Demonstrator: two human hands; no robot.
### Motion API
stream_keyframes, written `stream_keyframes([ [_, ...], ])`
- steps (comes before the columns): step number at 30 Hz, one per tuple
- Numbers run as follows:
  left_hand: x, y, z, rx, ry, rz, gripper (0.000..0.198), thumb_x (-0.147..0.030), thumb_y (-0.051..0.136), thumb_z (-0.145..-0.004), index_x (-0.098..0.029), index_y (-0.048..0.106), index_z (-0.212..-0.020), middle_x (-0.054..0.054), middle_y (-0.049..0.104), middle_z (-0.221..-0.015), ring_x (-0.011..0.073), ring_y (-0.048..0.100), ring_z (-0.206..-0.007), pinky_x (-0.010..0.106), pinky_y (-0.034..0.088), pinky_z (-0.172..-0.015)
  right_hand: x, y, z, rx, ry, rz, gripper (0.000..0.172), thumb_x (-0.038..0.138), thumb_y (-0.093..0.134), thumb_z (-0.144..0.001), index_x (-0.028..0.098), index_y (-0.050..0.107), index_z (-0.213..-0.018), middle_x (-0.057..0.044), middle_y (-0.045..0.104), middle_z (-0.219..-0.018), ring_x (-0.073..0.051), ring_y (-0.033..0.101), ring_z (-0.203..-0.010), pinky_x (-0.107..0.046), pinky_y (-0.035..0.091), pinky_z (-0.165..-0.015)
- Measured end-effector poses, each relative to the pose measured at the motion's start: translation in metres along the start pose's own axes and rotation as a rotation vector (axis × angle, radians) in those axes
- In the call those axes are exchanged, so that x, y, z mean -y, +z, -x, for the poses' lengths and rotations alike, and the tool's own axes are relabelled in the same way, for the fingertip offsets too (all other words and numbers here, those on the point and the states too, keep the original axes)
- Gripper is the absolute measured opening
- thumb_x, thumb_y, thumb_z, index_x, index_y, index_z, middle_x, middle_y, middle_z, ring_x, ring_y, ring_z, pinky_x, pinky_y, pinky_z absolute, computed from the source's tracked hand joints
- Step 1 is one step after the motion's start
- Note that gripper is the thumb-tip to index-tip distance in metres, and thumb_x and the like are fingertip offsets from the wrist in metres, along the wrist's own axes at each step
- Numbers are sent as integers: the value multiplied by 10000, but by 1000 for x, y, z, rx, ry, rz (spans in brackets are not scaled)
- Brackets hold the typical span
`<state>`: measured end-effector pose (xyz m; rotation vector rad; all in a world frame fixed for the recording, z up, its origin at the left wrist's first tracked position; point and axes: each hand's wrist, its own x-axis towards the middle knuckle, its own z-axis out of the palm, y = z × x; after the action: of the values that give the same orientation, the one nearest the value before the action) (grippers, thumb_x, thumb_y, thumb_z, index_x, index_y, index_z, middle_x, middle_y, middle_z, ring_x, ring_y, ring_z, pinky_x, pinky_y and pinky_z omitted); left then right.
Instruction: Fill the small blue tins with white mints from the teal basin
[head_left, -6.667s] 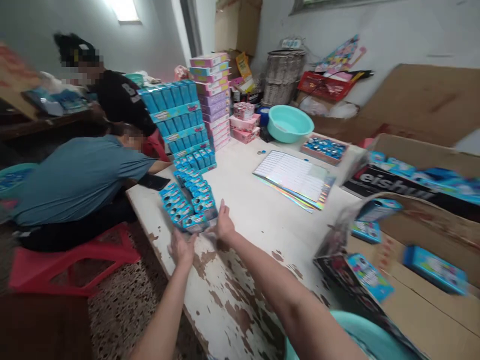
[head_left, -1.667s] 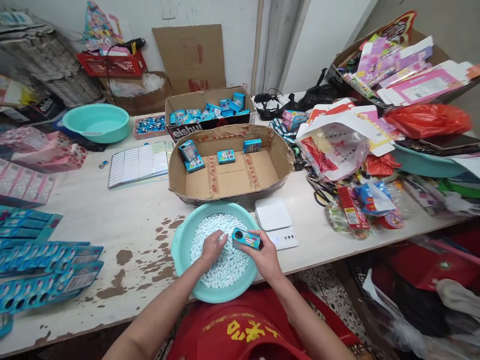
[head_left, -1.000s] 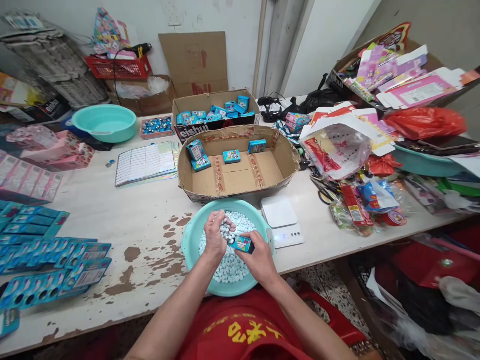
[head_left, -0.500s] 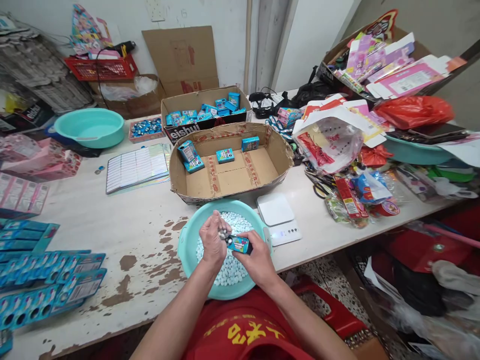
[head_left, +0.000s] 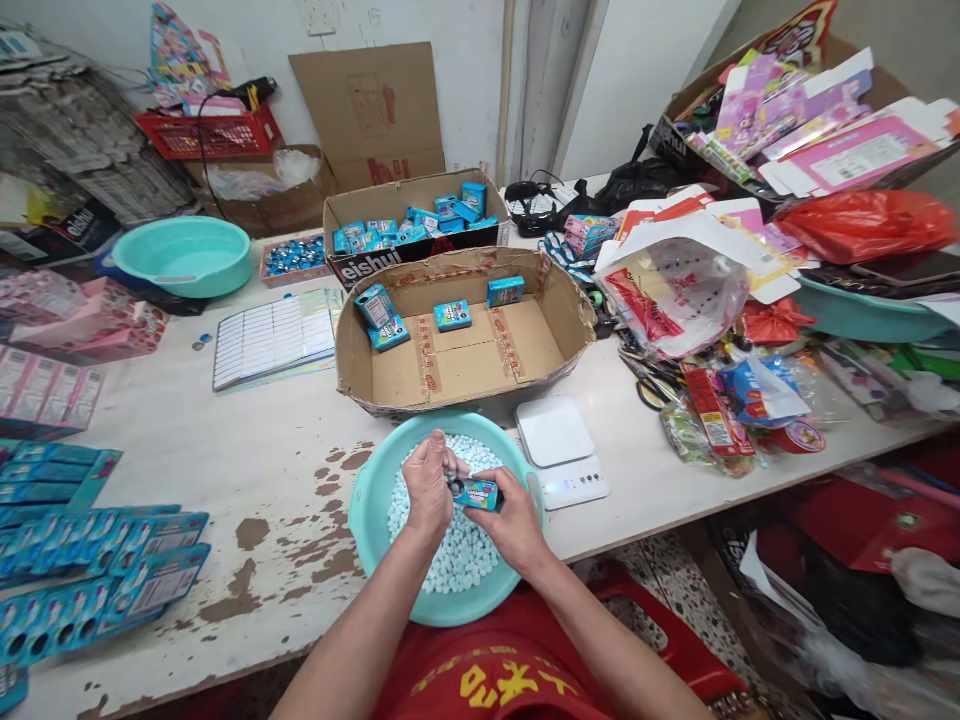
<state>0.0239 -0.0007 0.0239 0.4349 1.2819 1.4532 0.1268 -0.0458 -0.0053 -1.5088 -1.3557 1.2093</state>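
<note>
My right hand grips a small blue candy box, its round dark opening turned toward my left hand. My left hand is cupped with its fingers curled, right against that opening; a few pale candies show in it, most of its palm being hidden. Both hands are above a turquoise basin holding many small pale blue and white candies. Just beyond the basin, a cut-down cardboard box contains several blue candy boxes.
A white digital scale sits right of the basin. Rows of blue boxes stand at left. Behind are a carton of blue boxes, a tray of blue caps or wrapped pieces and another turquoise basin. Scissors and packaging clutter the right.
Fewer candies show in my left hand, which has closed in on the box's opening. My right hand keeps its hold on the box. The view has shifted slightly.
</note>
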Motion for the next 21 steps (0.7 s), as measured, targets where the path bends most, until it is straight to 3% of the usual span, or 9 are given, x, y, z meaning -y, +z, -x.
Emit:
stream_keyframes([
  [3,1,-1,-8,-24,-17,24,492,-551,655,-693,-187,367,-528,-77,353,-427,48,327,-329,189,224,-353,0,-5,-5,3,24,-32,266,158,682,-592,204,617,-846,3,598,-837,-201,576,-812,-327,455,-754],
  [5,4,-11,-15,-64,3,-39,493,-583,589,-732,-195,359,-534,-74,344,-436,53,311,-337,193,228,-355,2,-14,-6,19,51,-91,270,191,711,-588,204,625,-843,3,611,-819,-202,585,-791,-326,468,-742],
  [7,8,-30,-19,-50,28,-266,483,-598,527,-761,-197,397,-526,-48,398,-456,80,386,-381,208,306,-389,6,-26,-7,42,75,-182,298,231,744,-587,202,637,-863,-11,635,-840,-209,604,-794,-324,486,-735],
  [10,9,-62,-24,117,110,-803,372,-557,629,-672,-195,575,-605,23,620,-658,172,594,-651,277,466,-598,9,-50,-8,23,80,-260,321,259,785,-563,202,664,-855,-38,654,-893,-230,625,-839,-321,503,-757],
  [13,-9,-70,-43,183,254,-1085,283,-488,634,-690,-216,654,-767,25,680,-808,203,623,-794,315,478,-748,4,-80,-15,-15,102,-251,310,281,785,-562,209,674,-842,-39,666,-887,-234,634,-838,-308,513,-748],
  [16,-43,-48,-97,37,431,-1165,277,-455,515,-803,-205,630,-771,20,660,-753,185,614,-729,305,482,-734,-13,-111,-32,-119,204,-227,388,383,766,-582,208,646,-908,-34,683,-845,-222,640,-763,-300,524,-688],
  [19,-74,-14,-183,-181,639,-1311,343,-374,539,-796,-170,582,-1068,104,632,-1068,249,574,-1013,374,444,-898,-43,-133,-59,-318,280,-146,491,468,760,-544,200,622,-931,-30,684,-829,-225,635,-738,-317,521,-688],
  [21,-87,4,-239,-265,697,-1520,515,-303,564,-776,-121,473,-1249,184,486,-1303,312,433,-1209,439,372,-986,-63,-141,-77,-407,289,-91,501,487,747,-534,197,623,-923,-37,679,-858,-233,631,-753,-333,515,-700],
])
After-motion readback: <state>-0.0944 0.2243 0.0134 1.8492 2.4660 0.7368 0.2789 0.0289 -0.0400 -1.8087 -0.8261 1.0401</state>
